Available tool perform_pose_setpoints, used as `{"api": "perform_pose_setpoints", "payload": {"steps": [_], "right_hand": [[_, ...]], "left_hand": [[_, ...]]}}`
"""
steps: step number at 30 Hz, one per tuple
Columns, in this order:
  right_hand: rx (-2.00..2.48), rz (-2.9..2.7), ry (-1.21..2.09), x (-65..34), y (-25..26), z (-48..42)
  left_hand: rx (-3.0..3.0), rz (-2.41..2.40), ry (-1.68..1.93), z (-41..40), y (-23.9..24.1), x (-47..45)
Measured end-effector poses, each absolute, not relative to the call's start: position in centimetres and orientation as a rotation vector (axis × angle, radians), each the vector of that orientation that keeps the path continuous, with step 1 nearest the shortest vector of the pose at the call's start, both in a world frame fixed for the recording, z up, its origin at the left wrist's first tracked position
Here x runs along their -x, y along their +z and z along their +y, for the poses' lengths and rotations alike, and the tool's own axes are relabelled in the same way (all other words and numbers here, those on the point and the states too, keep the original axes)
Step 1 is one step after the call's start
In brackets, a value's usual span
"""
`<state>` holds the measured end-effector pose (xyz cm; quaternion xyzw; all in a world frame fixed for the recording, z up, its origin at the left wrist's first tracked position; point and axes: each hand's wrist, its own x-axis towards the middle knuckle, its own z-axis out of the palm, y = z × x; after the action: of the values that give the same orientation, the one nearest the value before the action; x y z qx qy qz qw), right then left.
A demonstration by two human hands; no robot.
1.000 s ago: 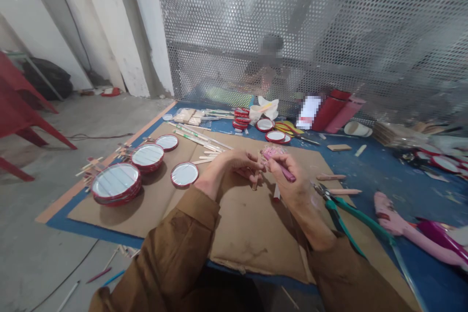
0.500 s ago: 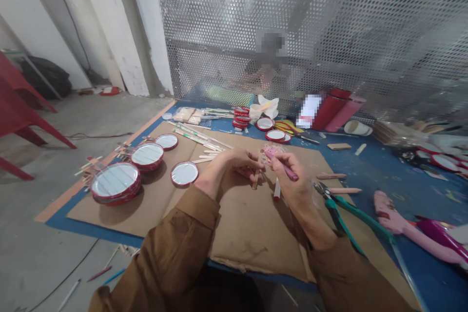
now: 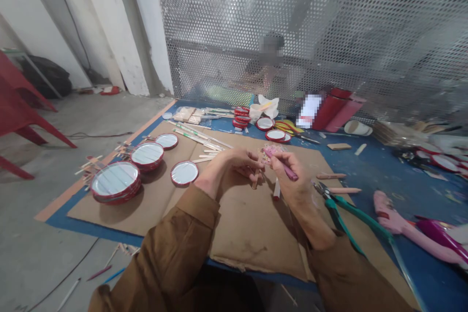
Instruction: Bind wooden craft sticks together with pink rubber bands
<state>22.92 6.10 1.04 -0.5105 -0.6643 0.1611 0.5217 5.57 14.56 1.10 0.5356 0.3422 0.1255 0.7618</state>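
Note:
My left hand (image 3: pixel 243 163) is closed on a small wooden stick (image 3: pixel 255 180), whose lower end shows beneath the fingers. My right hand (image 3: pixel 292 175) grips a slim purple pen-like tool (image 3: pixel 290 172), its tip pointing toward the left fingers. Both hands are close together above the brown cardboard (image 3: pixel 248 234). Just beyond them lies a clear packet of small pink and coloured bits (image 3: pixel 272 150). A white piece with a red end (image 3: pixel 277 190) rests on the cardboard between the hands. Left of my left hand is a round, red-rimmed white disc (image 3: pixel 185 174).
Red-rimmed round pieces with stick bundles (image 3: pixel 115 183) stand at left. Green-handled pliers (image 3: pixel 340 209) and a pink glue gun (image 3: pixel 387 212) lie at right. At the back are a red bottle (image 3: pixel 331 107) and a paper cup (image 3: pixel 358 128), before a perforated metal screen (image 3: pixel 226 19).
My hands stay almost in place, with only a slight shift of the fingers. Behind the screen, a person's head has moved a little.

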Motion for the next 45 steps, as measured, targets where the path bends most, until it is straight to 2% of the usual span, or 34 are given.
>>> {"api": "perform_pose_setpoints", "payload": {"steps": [45], "right_hand": [[1.237,-1.612,0.336,-22.8,1.7,5.7]], "left_hand": [[-1.194,0.671,0.251,15.1,0.0,-5.5]]}}
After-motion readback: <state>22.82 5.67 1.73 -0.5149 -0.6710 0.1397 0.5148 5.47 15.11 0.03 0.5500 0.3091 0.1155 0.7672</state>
